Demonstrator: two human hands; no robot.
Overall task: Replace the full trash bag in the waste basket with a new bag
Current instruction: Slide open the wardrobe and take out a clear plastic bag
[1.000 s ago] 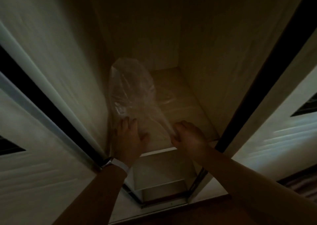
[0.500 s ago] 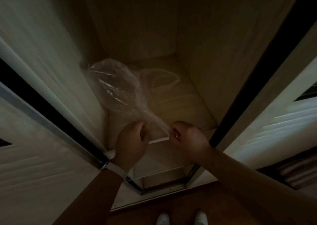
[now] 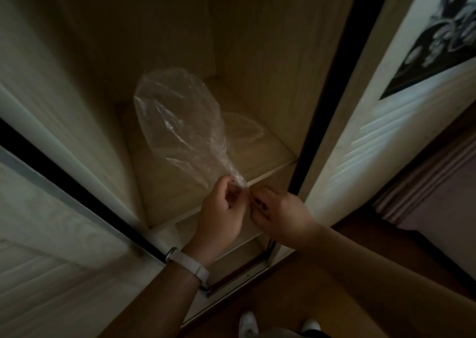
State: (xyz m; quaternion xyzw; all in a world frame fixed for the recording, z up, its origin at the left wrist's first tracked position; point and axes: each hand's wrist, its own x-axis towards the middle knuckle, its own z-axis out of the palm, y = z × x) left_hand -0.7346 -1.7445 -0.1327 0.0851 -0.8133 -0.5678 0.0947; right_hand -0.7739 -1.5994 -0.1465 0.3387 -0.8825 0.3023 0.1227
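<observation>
Trash bag (image 3: 180,121) — clear thin plastic, crinkled, puffed out above the grip over a cupboard shelf (image 3: 268,154), neck gathered and pinched between left hand (image 3: 221,216) and right hand (image 3: 280,214) — fingers curled, hands nearly touching.

1. There is a single view, from a camera worn on the person's head; it faces forward and steeply down into an open wardrobe (image 3: 159,28), between the left door (image 3: 51,234) and the right door (image 3: 386,131)
2. It sits close: both forearms run in from the bottom edge, and the left hand (image 3: 221,216) and right hand (image 3: 280,214) meet just below mid-frame at the twisted neck of the clear bag (image 3: 180,121), above the shelf (image 3: 268,157)
3. The wide lens splays the door edges outward and takes in the floor (image 3: 334,299) and the tips of the person's shoes (image 3: 247,323) at the bottom edge
</observation>
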